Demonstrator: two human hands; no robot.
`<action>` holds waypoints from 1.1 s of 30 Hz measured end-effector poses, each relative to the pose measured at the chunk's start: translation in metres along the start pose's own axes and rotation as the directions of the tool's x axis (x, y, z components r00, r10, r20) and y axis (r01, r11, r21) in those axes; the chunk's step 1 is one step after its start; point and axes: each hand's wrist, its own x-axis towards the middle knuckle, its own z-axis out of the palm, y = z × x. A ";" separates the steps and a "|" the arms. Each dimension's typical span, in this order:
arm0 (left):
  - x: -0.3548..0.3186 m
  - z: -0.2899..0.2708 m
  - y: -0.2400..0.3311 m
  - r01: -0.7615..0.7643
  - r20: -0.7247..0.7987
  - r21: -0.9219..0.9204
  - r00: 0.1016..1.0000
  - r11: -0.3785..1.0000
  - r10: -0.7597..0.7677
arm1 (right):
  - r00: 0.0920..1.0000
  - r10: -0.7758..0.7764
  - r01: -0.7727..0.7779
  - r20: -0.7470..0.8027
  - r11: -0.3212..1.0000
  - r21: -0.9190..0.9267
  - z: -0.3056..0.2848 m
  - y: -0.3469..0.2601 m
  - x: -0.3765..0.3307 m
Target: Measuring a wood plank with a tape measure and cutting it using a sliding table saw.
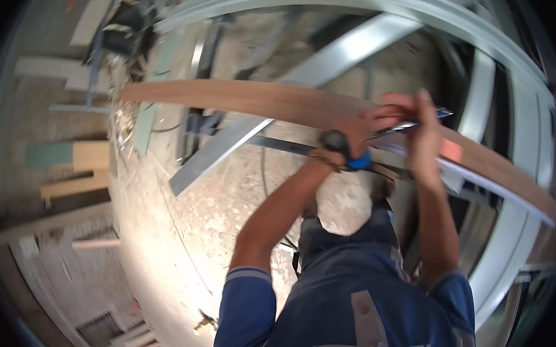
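A long brown wooden board (257, 99) runs across in front of me, bowed by the wide lens. Over its right half my two hands meet. My left hand (360, 129), with a dark watch and a blue band at the wrist, reaches right, its fingers blurred close to the right fingers. My right hand (424, 141) is closed around a slim shiny metal tool (445, 113); its exact kind is hidden by the fingers and blur. Just right of that hand, a small orange-red patch (451, 150) shows on the board.
Silvery metal frame bars (362, 42) cross beneath and behind the board, with another frame upright (508, 264) at right. Wood offcuts (90, 168) lie at left beside a green strip (148, 118). The pale, worn floor (219, 195) lies below.
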 end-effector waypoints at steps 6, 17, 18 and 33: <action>-0.017 -0.085 -0.019 0.348 0.372 0.077 0.859 0.934 -0.351 | 0.931 0.182 0.355 0.318 -0.234 -0.905 0.019 0.066 0.076; -0.216 -0.384 -0.264 0.374 0.149 0.372 0.879 0.850 -0.453 | 0.985 -0.173 -0.114 -0.026 -0.524 -0.844 -0.020 0.110 0.087; -0.240 -0.410 -0.294 0.358 0.084 0.348 0.908 0.867 -0.409 | 0.926 -0.163 0.127 0.341 -0.716 -0.687 -0.044 0.113 0.087; -0.452 -0.686 -0.587 0.657 0.107 0.207 0.721 0.725 -0.684 | 0.993 -0.119 -0.049 -0.009 -0.337 -0.940 0.391 0.220 0.199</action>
